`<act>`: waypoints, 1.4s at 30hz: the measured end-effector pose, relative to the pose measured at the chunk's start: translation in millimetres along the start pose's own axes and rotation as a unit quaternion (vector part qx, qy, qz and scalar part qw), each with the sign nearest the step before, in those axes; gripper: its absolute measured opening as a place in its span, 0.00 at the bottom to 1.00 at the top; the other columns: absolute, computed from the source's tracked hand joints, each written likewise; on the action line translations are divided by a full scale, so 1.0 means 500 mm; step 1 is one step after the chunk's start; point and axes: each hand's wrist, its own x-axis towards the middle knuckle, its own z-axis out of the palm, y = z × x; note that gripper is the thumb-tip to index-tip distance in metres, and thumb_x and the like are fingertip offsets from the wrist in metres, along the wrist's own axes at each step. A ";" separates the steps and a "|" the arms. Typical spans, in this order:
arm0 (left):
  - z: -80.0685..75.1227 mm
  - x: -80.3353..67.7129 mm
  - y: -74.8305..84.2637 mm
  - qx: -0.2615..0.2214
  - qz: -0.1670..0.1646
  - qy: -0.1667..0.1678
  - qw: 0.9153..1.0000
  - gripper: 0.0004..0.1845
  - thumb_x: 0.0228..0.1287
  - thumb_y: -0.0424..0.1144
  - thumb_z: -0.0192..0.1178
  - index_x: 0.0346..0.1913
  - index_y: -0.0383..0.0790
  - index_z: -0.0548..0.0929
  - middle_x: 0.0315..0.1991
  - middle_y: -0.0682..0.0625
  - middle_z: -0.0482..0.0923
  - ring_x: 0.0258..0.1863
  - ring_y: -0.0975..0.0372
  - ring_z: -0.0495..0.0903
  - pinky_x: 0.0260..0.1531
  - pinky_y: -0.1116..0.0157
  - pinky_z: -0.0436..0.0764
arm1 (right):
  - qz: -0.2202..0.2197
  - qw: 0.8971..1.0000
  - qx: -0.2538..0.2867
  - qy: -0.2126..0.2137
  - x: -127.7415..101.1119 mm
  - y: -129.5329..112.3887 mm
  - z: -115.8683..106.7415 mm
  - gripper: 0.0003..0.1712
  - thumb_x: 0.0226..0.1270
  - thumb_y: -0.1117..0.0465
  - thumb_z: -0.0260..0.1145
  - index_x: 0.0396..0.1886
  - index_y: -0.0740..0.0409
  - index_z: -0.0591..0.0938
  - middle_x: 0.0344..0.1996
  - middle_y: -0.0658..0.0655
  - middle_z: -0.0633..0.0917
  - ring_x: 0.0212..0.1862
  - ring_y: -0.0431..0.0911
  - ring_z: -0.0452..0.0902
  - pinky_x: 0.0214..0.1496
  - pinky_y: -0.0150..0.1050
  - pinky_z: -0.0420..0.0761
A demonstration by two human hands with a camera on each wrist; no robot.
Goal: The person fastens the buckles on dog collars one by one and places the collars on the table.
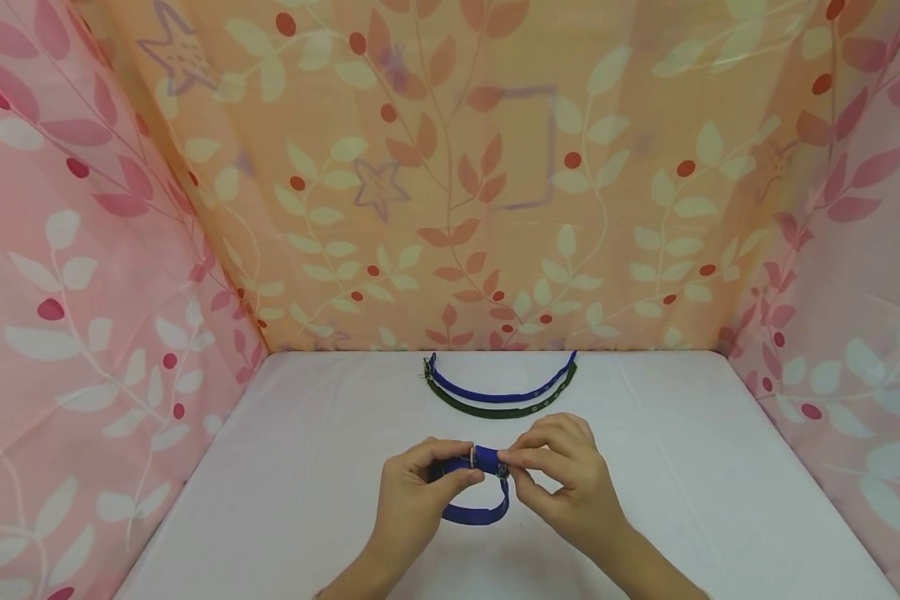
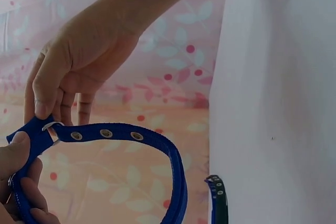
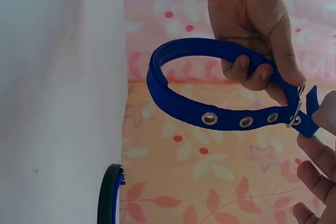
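Partly hidden: blue collar (image 1: 474,492) behind both hands.

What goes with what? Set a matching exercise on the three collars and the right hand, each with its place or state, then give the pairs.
1. looped blue collar
2. open blue collar
3. dark green collar
4. right hand

a. lies farthest from the person
b. pinches the strap end by the buckle
c. held up by both hands
d. lies between the other two collars

Pairs: 1-c, 2-a, 3-d, 4-b
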 end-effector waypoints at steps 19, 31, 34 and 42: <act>0.001 0.007 0.007 0.049 -0.067 -0.046 0.996 0.15 0.60 0.44 0.75 0.49 0.48 0.88 0.42 0.53 0.89 0.42 0.58 0.88 0.46 0.67 0.86 | 0.070 0.992 -0.029 -0.098 -0.007 0.004 -0.019 0.21 0.49 0.69 0.78 0.42 0.43 0.91 0.37 0.40 0.84 0.47 0.42 0.76 0.61 0.39 0.67; -0.003 0.011 0.010 0.112 -0.042 -0.067 0.991 0.13 0.62 0.51 0.73 0.47 0.58 0.86 0.42 0.59 0.85 0.44 0.58 0.81 0.46 0.69 0.84 | 0.134 0.983 -0.003 -0.124 -0.001 0.002 -0.025 0.22 0.55 0.65 0.81 0.48 0.41 0.88 0.40 0.38 0.86 0.49 0.39 0.78 0.61 0.36 0.68; -0.002 0.011 0.008 0.140 -0.026 -0.065 0.988 0.12 0.63 0.52 0.72 0.47 0.61 0.86 0.42 0.63 0.85 0.45 0.60 0.80 0.49 0.65 0.80 | 0.125 0.985 0.008 -0.122 0.000 0.002 -0.024 0.23 0.54 0.65 0.81 0.49 0.43 0.87 0.40 0.39 0.86 0.49 0.39 0.78 0.61 0.35 0.69; 0.003 0.004 0.002 0.146 0.004 -0.041 0.988 0.12 0.60 0.51 0.74 0.46 0.60 0.88 0.43 0.65 0.84 0.48 0.65 0.80 0.54 0.57 0.77 | 0.118 0.985 0.022 -0.127 -0.004 -0.003 -0.023 0.24 0.56 0.65 0.81 0.52 0.44 0.87 0.41 0.40 0.87 0.49 0.40 0.79 0.60 0.34 0.70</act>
